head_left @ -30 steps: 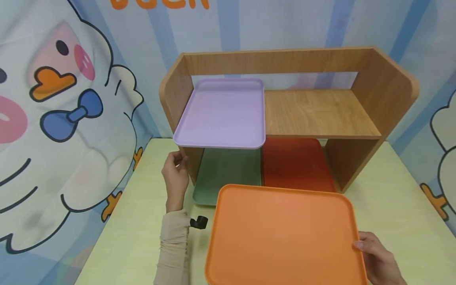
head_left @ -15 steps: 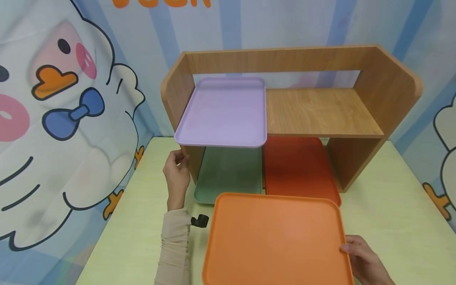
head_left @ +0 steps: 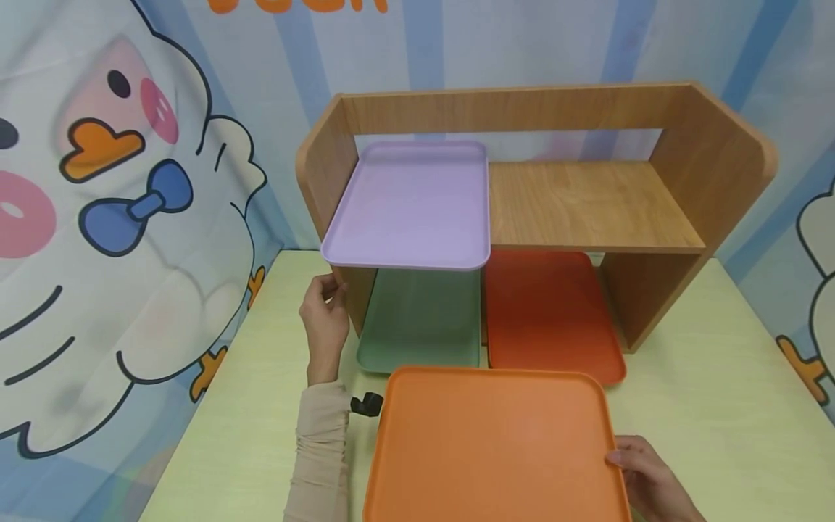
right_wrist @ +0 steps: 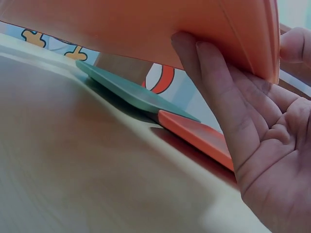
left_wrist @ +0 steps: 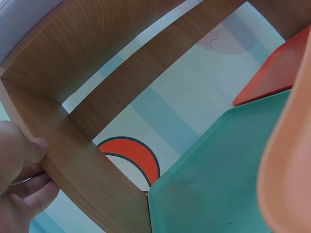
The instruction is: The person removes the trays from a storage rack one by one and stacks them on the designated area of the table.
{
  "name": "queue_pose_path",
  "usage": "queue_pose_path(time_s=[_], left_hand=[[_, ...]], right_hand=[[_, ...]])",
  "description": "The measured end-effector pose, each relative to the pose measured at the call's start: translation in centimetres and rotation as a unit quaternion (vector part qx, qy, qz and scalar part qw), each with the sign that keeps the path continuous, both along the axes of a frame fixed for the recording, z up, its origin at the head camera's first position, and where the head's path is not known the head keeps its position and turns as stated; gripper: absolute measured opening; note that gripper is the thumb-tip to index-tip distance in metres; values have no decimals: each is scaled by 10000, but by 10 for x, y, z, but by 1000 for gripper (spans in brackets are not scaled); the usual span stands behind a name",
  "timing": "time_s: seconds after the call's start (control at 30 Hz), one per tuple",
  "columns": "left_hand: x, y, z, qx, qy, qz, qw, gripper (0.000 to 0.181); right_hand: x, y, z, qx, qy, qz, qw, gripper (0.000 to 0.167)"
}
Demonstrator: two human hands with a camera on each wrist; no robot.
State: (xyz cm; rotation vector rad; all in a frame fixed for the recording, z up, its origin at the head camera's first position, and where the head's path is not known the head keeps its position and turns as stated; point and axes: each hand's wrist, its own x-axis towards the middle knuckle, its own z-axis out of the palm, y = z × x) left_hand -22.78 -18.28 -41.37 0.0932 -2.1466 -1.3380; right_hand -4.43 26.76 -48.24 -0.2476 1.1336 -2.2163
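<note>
My right hand (head_left: 652, 475) holds an orange tray (head_left: 496, 449) by its right edge, thumb on top and fingers spread beneath, as the right wrist view shows. The tray is above the table, in front of a small wooden shelf (head_left: 587, 203). With my left hand (left_wrist: 22, 170) I pinch the front edge of the shelf's left side panel (left_wrist: 82, 160). A purple tray (head_left: 411, 206) lies on the upper board at the left, its front overhanging. Below it rests a green tray (head_left: 424, 319), with a red tray (head_left: 548, 319) beside it on the right.
The shelf stands on a pale yellow table (head_left: 717, 406) against a cloth backdrop (head_left: 509, 43) with a duck print. The bare right half of the upper board (head_left: 587, 206) is visible. A black camera piece (head_left: 367, 404) sits at my left wrist.
The orange tray has moved down and left in the head view with my right hand, uncovering more of the red and green trays. My left hand keeps its place on the panel.
</note>
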Motion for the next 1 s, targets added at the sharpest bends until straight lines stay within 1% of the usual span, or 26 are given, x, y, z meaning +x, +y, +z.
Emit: queue_pose_path(time_s=[0.23,0.37,0.47,0.67,0.83,1.0], left_hand=[[0,0,0,-14,-27,33,10000,18],[0,0,0,-3,-14,34,10000,17],[0,0,0,-3,-37,25,10000,17],[0,1,2,1,-65,30,10000,18],[0,0,1,-16,-10,8,10000,18],[1,1,0,5,31,-1,10000,17]], right_hand=[[-1,-3,-6,-147,66,169,9997,57],[-2,-6,-9,-81,-107,171,9998,54],[-2,-8,-11,-216,-116,163,9996,54],[-2,-10,-15,-419,-94,148,9990,54],[-4,-12,-18,-466,-21,330,9984,55],[-5,-12,-22,-501,63,387,9980,55]])
